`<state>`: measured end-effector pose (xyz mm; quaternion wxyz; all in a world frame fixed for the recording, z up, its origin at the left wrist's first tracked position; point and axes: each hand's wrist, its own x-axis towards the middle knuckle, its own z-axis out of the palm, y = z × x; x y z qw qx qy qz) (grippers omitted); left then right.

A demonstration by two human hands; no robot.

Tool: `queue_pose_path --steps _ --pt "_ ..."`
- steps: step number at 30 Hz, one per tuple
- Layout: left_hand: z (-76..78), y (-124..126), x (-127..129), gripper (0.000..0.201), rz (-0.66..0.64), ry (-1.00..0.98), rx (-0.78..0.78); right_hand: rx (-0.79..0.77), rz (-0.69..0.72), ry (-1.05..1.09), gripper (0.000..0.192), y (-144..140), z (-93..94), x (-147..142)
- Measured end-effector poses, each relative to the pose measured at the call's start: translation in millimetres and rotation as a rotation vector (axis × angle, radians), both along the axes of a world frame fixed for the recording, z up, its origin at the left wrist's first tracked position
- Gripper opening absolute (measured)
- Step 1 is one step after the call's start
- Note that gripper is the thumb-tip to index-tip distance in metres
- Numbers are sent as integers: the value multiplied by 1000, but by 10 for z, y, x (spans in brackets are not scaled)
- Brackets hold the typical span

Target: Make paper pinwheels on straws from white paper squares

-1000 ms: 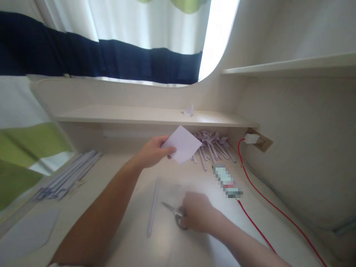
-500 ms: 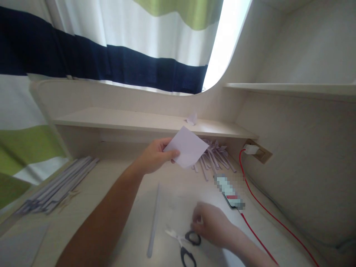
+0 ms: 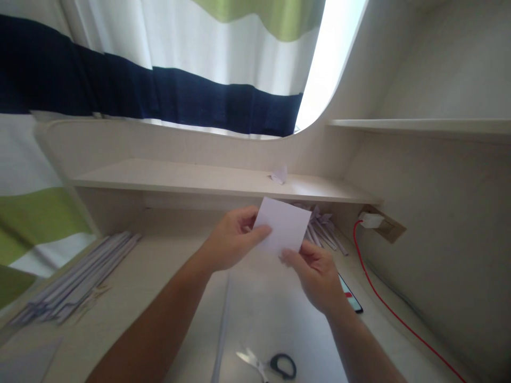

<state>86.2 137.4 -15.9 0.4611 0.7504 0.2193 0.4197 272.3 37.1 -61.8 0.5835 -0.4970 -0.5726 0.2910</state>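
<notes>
A small white square sheet of paper (image 3: pixel 284 222) is held up above the desk between both hands. My left hand (image 3: pixel 235 236) pinches its left edge, thumb on the near face. At the lower right corner, my right hand (image 3: pixel 315 271) grips the same sheet between thumb and fingers. Below the hands lie scissors (image 3: pixel 282 366) with black handles, blades slightly apart and the lower handle cut off by the frame. A thin white rolled paper stick (image 3: pixel 222 330) lies to their left, partly behind my left forearm.
Long white paper sticks (image 3: pixel 80 276) lie piled at the left. Several more sticks (image 3: pixel 324 231) sit under the shelf (image 3: pixel 167 178), which carries a crumpled white paper piece (image 3: pixel 279 174). A phone (image 3: pixel 351 295) lies behind my right wrist. A red cable (image 3: pixel 379 298) runs from the white charger (image 3: pixel 371 219).
My right hand has risen from beside the scissors to grip the paper's lower right corner. The sheet has turned and moved slightly right and down. The view has shifted a little.
</notes>
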Motion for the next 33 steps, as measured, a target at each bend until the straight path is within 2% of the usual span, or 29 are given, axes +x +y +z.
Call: queue_pose_path --steps 4,8,10,12,15,18,20,24,28,33 --pt "13 4 -50 19 72 -72 -37 -13 47 9 13 45 71 52" --pt "1 -17 -49 13 42 -112 -77 12 82 142 27 118 164 55" --pt "-1 -3 -34 12 35 -127 -75 38 54 137 24 145 175 71" --pt "6 34 -10 13 37 -139 -57 106 -28 62 21 148 172 105" --pt "15 94 56 16 50 -143 -42 252 -112 -196 26 109 187 164" --pt "-22 122 135 18 51 -151 -49 301 13 -434 40 59 228 201" --pt "-75 125 168 18 32 -171 -62 263 112 -479 44 44 242 219" --pt "-170 128 157 18 -14 -197 -134 166 232 -368 41 60 213 272" --pt "-197 116 121 17 -24 -226 -207 110 347 -285 35 65 193 327" --pt "-210 65 133 18 -53 -256 -278 57 335 -281 36 25 231 350"
